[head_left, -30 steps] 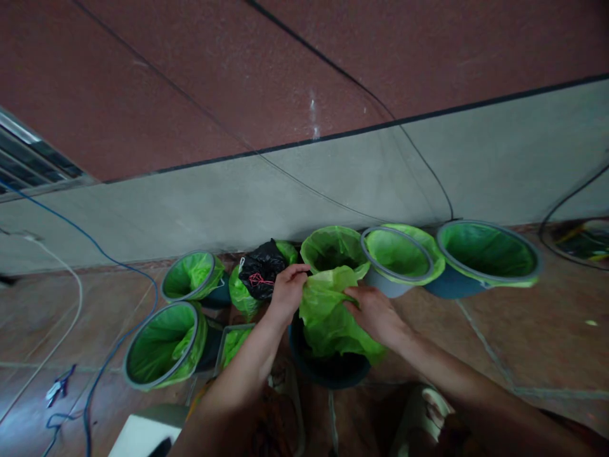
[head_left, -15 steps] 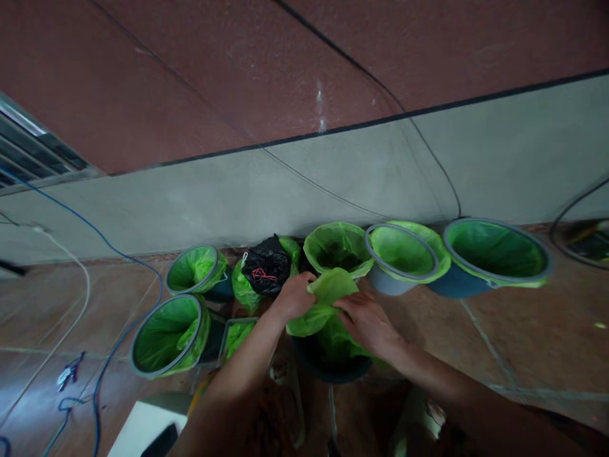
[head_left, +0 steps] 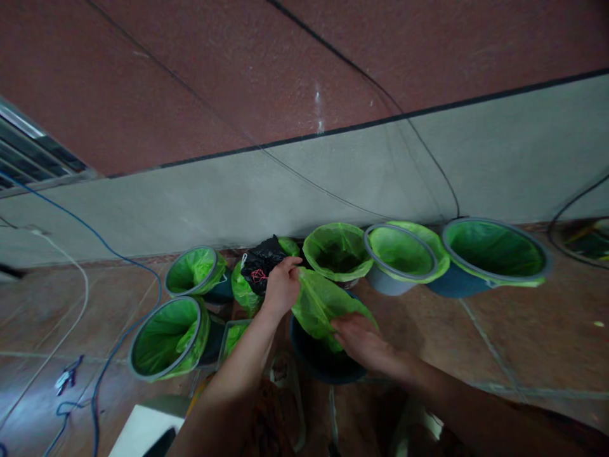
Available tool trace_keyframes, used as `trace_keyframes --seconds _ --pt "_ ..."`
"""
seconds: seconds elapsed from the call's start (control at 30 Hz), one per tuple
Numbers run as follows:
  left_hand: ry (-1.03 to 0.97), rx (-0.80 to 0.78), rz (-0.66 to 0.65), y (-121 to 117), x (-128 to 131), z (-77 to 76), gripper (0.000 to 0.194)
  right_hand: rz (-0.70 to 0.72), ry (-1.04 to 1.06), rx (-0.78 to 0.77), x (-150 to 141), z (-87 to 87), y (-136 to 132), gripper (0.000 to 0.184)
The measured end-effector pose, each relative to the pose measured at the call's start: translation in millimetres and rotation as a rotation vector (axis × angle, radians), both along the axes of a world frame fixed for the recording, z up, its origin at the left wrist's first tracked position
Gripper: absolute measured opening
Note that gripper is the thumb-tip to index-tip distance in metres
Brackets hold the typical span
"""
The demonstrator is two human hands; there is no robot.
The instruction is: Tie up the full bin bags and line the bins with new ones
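A thin green plastic bag (head_left: 316, 301) is stretched between my two hands, over a dark bin (head_left: 328, 371) on the floor in front of me. My left hand (head_left: 284, 282) grips the bag's upper left edge, close to a black tied bag (head_left: 259, 260) with a pink tie. Fingers closed, my right hand (head_left: 359, 339) holds the bag's right side above the bin's rim. The lower part of the bag hangs into the bin.
Along the wall stand several bins lined in green: one bin (head_left: 337, 251) straight ahead, a grey bin (head_left: 392, 282), a blue bin (head_left: 461, 285), and others at left (head_left: 166, 336). A blue cable (head_left: 114, 251) and keys (head_left: 69, 376) lie on the tiled floor at left.
My left hand has moved left and up, and my right hand slightly down. Between them the green bag has spread wider, and more of the bin's dark inside shows.
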State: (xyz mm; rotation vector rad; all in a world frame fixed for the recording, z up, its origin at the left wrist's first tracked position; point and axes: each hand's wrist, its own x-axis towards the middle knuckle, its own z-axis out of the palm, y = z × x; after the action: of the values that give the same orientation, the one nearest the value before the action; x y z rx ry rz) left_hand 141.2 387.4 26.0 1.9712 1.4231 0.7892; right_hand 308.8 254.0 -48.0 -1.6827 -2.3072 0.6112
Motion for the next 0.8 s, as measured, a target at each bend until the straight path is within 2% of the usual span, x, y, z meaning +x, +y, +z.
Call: trace_keyframes --seconds 0.13,0.23,0.33,0.43,0.47,0.57,0.67,0.73,0.8 --pt "-0.193 0.014 0.057 8 -8 2.9 0.030 0.070 0.073 -0.011 9 -35.4 -6 0.019" --pt "-0.275 0.037 0.139 15 -19 7.8 0.030 0.062 0.105 -0.054 19 -44.8 -12 0.019" --pt "-0.318 0.047 0.212 22 -29 13.8 0.030 -0.028 0.066 -0.087 25 -38.2 -14 0.021" --pt "-0.367 0.049 0.241 24 -37 19.1 0.031 -0.171 -0.046 -0.066 25 -18.7 -5 0.010" --pt "-0.391 0.053 0.249 25 -39 20.9 0.031 -0.223 -0.091 -0.061 24 -11.2 -1 0.012" --pt "-0.511 0.041 0.281 25 -44 26.9 0.031 -0.364 -0.138 -0.059 24 5.7 12 0.044" --pt "-0.654 -0.036 0.316 25 -47 33.1 0.031 -0.395 -0.055 -0.034 24 8.6 18 0.073" --pt "-0.716 -0.096 0.338 24 -47 36.6 0.032 -0.386 0.013 0.012 21 5.5 20 0.079" --pt "-0.760 -0.155 0.342 22 -46 39.8 0.033 -0.364 0.079 0.076 19 2.0 22 0.074"
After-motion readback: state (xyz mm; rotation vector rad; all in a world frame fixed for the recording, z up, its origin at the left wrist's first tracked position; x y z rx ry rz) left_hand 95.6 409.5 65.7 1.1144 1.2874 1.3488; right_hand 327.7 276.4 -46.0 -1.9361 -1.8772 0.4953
